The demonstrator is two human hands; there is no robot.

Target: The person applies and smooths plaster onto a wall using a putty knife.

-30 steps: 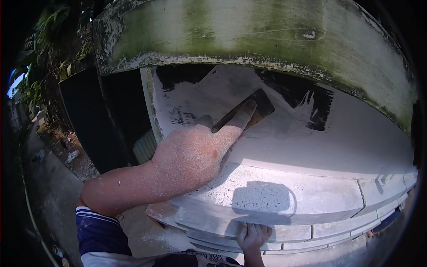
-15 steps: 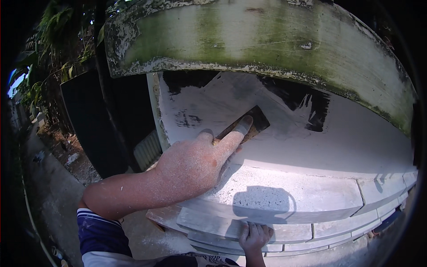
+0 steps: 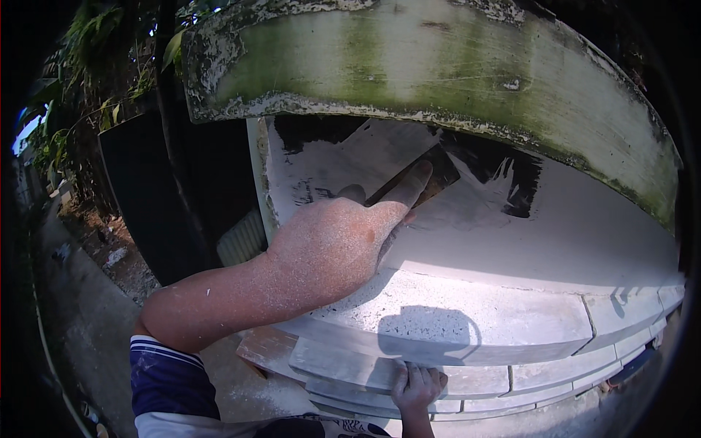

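Note:
My left hand (image 3: 328,237), dusted with white powder, reaches up and grips a dark, flat putty knife (image 3: 444,175). Fingers lie along its blade, which rests against the wall panel (image 3: 482,233). White filler coats much of that panel, with dark patches (image 3: 526,186) showing at its top. Lower down, my right hand (image 3: 419,385) has its fingers curled over the edge of a grey-white stepped slab (image 3: 478,379). The putty knife's grip end is hidden by my left hand.
A mossy, peeling concrete beam (image 3: 409,66) overhangs the panel. A white ledge (image 3: 475,310) strewn with dark specks juts out below. To the left stand a dark panel (image 3: 139,197) and plants (image 3: 87,95), beside a concrete path (image 3: 87,321).
My left hand and the putty knife have moved up and to the right across the panel, toward the dark patch. My right hand keeps its place on the slab edge.

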